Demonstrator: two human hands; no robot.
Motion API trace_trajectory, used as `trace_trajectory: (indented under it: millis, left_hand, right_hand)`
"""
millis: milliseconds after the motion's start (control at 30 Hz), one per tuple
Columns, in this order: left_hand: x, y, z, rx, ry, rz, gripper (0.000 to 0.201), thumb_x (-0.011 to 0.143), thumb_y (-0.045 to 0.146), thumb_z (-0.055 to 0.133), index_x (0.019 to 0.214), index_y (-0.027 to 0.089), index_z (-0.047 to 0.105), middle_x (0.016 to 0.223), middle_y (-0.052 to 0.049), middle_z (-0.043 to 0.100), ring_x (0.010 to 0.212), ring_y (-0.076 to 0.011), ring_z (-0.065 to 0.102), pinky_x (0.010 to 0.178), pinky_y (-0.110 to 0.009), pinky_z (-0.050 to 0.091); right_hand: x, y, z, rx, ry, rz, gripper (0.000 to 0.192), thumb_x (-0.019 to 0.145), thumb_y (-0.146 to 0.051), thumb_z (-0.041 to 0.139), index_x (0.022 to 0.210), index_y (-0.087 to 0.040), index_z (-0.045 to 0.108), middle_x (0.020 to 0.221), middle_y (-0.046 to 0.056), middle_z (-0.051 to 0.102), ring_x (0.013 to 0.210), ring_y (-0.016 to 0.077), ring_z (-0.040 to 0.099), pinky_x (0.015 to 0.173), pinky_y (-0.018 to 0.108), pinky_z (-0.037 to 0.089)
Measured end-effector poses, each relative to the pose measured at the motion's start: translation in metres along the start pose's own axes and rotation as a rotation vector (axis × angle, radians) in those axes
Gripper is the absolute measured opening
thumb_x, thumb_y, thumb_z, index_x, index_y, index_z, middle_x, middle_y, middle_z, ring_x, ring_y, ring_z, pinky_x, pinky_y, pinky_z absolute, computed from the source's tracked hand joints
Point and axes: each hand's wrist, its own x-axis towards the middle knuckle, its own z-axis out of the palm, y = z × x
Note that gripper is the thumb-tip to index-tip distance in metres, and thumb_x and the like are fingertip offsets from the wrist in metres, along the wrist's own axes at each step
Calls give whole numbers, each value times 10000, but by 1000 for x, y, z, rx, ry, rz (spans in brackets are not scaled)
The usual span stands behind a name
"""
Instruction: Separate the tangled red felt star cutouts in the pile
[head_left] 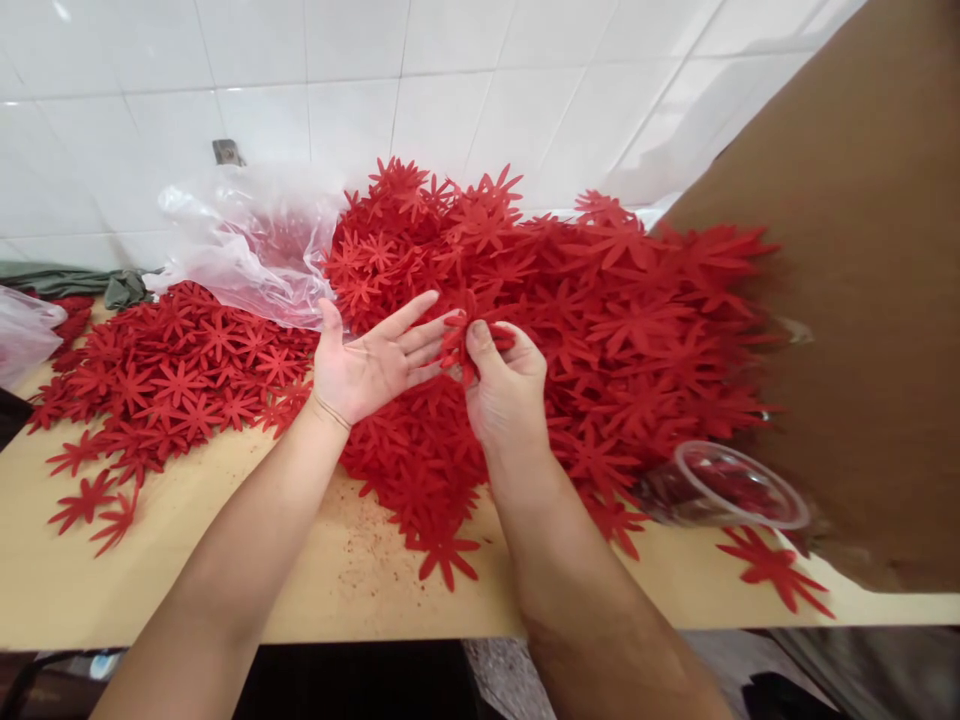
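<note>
Held piece: we note a red felt flower cutout between the two hands, above the large heap at the middle of the counter.
Right hand: our right hand is closed in a pinch, thumb and fingertips gripping the cutout from the right.
Left hand: our left hand lies open, palm up, fingers spread and extended toward the cutout; the fingertips meet its left edge, though we cannot tell whether they grip it.
Large heap: a deep pile of red cutouts sits directly beneath and behind both hands, reaching the tiled wall.
Smaller heap: a flatter spread of cutouts lies to the left, with strays near the counter edge.
Counter: pale wooden counter, dusted with red flecks near the front.
Plastic bag: a clear bag lies between the two heaps at the back.
Cup: a clear plastic cup lies tipped at the right, beside a brown cardboard sheet.
</note>
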Motion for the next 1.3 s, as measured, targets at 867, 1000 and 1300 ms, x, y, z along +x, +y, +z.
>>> trace_trajectory:
  millis: [867, 1000, 1300]
  left_hand:
    - [13, -14, -21, -146, -70, -18, 736, 757, 733, 286, 1083, 159, 611, 1022, -86, 661, 836, -163, 595, 738, -273, 445]
    - [5, -7, -8, -90, -50, -16, 924, 666, 834, 183, 1229, 182, 518, 1151, -106, 619, 1076, -241, 553, 869, -339, 443]
    - [-1, -9, 13, 97, -103, -95, 903, 677, 821, 180, 1328, 232, 393, 1354, -100, 475, 1349, -285, 316, 1033, -417, 330]
  right_hand:
    - [-4, 14, 6, -146, -134, -77, 277, 720, -439, 611, 760, -165, 622, 629, -9, 625, 566, 102, 560, 568, 253, 468]
    - [-9, 3, 7, -153, -66, -155, 189, 747, -361, 597, 776, -175, 621, 673, 3, 632, 599, 112, 573, 587, 269, 489]
    - [-1, -13, -3, -17, 185, -295, 122, 737, -299, 625, 748, -197, 557, 733, -1, 603, 668, 110, 566, 685, 295, 488]
